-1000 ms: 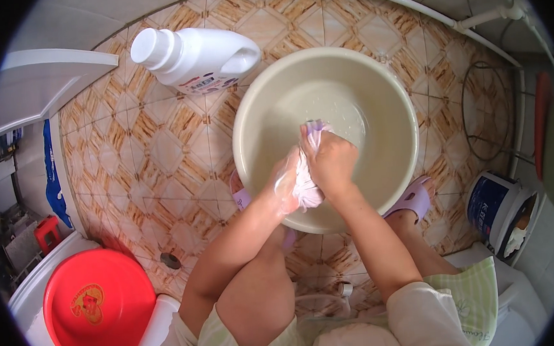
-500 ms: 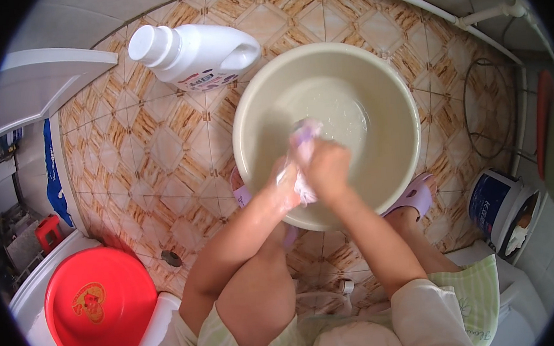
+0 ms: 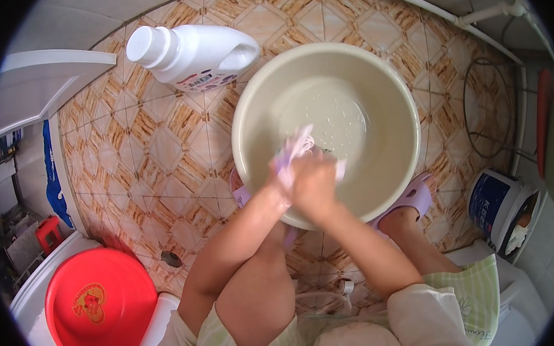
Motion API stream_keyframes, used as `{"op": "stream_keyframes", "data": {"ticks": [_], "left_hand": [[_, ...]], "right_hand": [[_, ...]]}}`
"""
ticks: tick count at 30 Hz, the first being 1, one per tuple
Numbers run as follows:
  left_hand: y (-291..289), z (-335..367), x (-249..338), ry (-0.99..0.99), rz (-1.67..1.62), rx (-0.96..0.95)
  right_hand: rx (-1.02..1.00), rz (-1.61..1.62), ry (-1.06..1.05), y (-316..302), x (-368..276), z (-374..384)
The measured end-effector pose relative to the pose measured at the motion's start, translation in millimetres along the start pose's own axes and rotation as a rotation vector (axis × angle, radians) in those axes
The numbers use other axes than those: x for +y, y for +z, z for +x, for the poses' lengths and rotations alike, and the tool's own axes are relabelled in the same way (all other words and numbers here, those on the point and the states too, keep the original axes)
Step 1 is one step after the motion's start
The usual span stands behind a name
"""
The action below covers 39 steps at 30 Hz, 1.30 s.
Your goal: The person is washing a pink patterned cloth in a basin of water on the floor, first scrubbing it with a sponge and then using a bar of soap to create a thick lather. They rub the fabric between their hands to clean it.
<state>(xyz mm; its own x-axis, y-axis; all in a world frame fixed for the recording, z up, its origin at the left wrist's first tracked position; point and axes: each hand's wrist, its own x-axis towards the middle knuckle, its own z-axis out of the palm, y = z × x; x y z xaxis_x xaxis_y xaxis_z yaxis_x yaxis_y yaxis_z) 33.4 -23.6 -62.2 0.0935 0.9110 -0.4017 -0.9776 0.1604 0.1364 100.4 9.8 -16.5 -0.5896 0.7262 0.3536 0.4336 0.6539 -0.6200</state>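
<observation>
Above the near side of a large cream basin (image 3: 387, 122), my two hands are pressed together around a small wet cloth (image 3: 299, 144), pale pink with a purple patch. My left hand (image 3: 279, 180) is closed on it from the left, partly covered by the right. My right hand (image 3: 314, 180) wraps over it from the right, fingers curled. A bunched end of the cloth sticks up beyond the hands, and a pale bit pokes out at the right. What kind of cloth it is, I cannot make out. Shallow water (image 3: 344, 119) with bubbles lies in the basin's bottom.
Beyond the basin to the left stands a white detergent bottle (image 3: 206, 55) on patterned floor tiles (image 3: 157, 137). A red basin (image 3: 99, 310) is at the lower left. On the right are a blue-and-white bucket (image 3: 497, 204) and a wire ring (image 3: 488, 107). My feet in purple slippers (image 3: 415, 194) flank the basin.
Both hands have shifted slightly, the right one toward me and left. The cloth has turned and bunched differently, its pale end now sticking up and another bit showing at the right.
</observation>
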Motion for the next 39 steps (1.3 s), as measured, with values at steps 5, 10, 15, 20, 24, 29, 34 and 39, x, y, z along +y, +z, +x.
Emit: {"op": "stream_keyframes", "data": {"ticks": [5,10,15,20,24,29,34,39], "left_hand": [[18.1,-5.5,10.1,0.021,0.221,0.325],[28.7,-4.4,5.0,-0.171,0.189,0.508],[-18.2,-4.4,4.5,-0.009,-0.132,-0.077],[37.4,-8.6,8.3,-0.048,0.255,0.450],[-25.7,17.2,-3.0,-0.095,-0.243,-0.678],[34.3,-7.1,9.9,-0.058,0.134,0.344],[17.9,-15.0,6.6,-0.039,0.084,0.203],[5.4,-13.4,10.8,0.062,0.588,0.186]], "right_hand": [[-0.082,-0.040,0.395,2.7,11.5,2.6],[-0.148,-0.182,0.474,-0.3,34.9,11.2],[-0.005,-0.356,0.010,4.8,1.9,3.5],[-0.152,-0.115,0.579,-4.7,29.5,20.5],[-0.009,0.065,0.051,1.1,-14.9,-2.2],[-0.074,-0.239,0.339,1.0,26.8,1.8],[-0.118,-0.180,0.292,9.2,33.7,-6.5],[-0.071,-0.113,0.123,-5.5,-9.1,0.9]]}}
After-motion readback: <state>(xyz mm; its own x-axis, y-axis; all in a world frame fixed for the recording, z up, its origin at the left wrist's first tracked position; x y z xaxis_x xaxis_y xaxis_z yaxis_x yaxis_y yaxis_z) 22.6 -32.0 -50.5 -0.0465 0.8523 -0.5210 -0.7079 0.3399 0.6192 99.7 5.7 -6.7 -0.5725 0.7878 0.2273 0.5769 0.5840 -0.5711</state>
